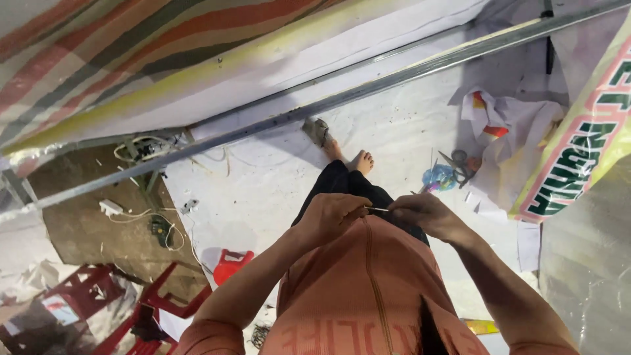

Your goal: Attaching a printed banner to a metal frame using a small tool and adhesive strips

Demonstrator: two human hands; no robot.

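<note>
1. Two hands meet right in front of the chest: the left hand (327, 217) and the right hand (424, 213) are both pinched shut on a thin metal pin or needle (377, 210) that bridges the small gap between them, fingertips closed on each end.

2. What that sliver is exactly — needle, wire, pin — is too small to tell. It sits level, just above the zip of the orange top (368, 289).

3. Risk, as I judge it: the piece is slim and held only by fingertips, so a slip could prick a finger or drop it onto the white sheet (263, 184) below the grip, where it would be hard to spot among the scraps.

4. Below and beyond the grip, a bare foot (361, 161) rests on that sheet; a dropped sharp end near it would be a hazard too.

5. Out to the right of the grip lie scissors (460, 164) beside a blue tangle of material (437, 177), with crumpled paper (506, 125) past them.

6. Containers: none shows clearly. The red plastic piece (231, 263) down left of the grip may be a stool; nothing visible sits in it.

7. Farthest out, a long metal rail (394, 77) crosses the floor.
</note>
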